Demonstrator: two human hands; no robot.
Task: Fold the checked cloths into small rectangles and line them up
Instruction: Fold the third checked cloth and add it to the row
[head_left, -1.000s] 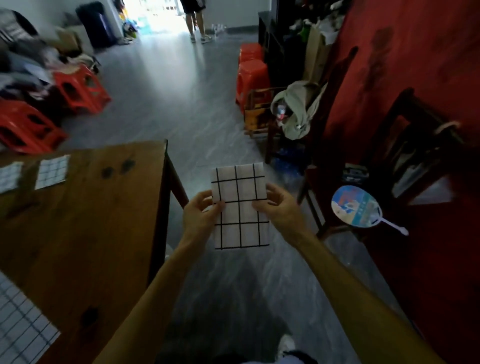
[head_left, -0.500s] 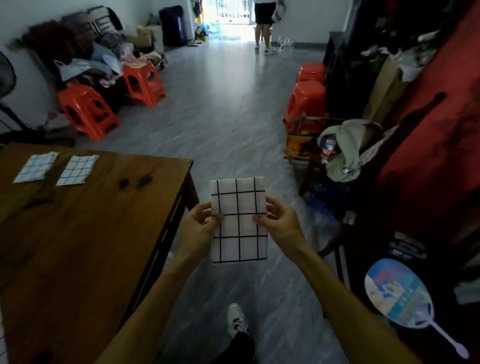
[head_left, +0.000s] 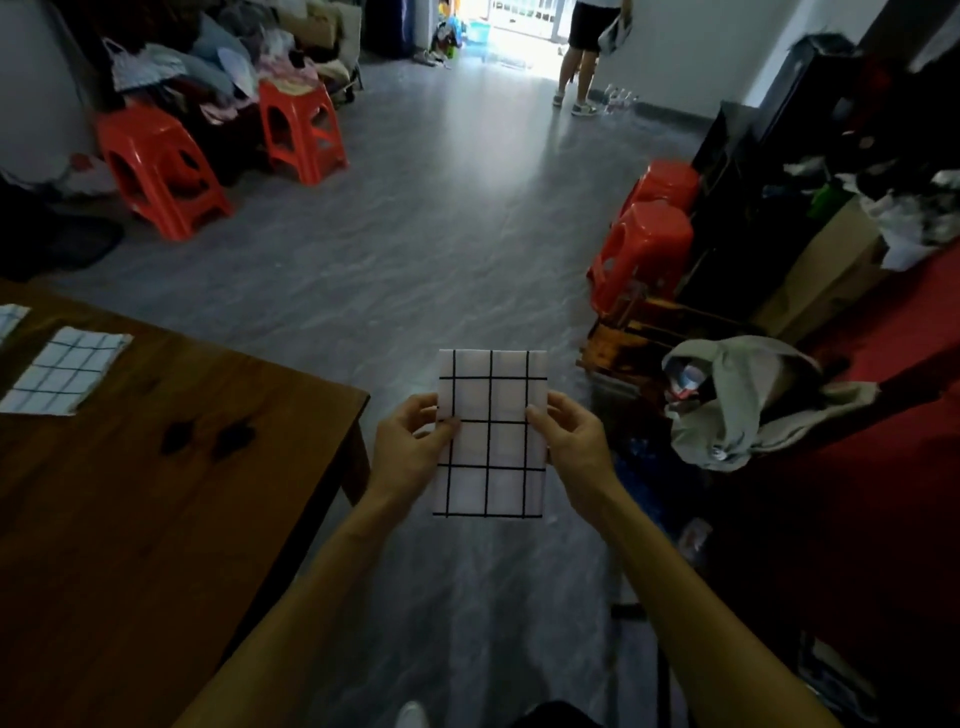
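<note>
I hold a folded white cloth with black checks (head_left: 491, 447) upright in the air, over the floor to the right of the wooden table (head_left: 156, 493). My left hand (head_left: 410, 447) pinches its left edge and my right hand (head_left: 571, 441) pinches its right edge. On the table's far left lies a folded checked cloth (head_left: 65, 369), flat. The corner of another folded cloth (head_left: 8, 319) shows beside it at the frame's left edge.
Red plastic stools stand at the back left (head_left: 161, 171) (head_left: 301, 130) and at the right (head_left: 644, 249). A chair with a grey bag (head_left: 753, 410) stands close on the right, with dark cluttered furniture behind. A person (head_left: 587, 52) stands far off by the doorway.
The view has swung left and upward, so the fan at the right has left the frame. The cloth stays held between both hands, a little further from the table's corner.
</note>
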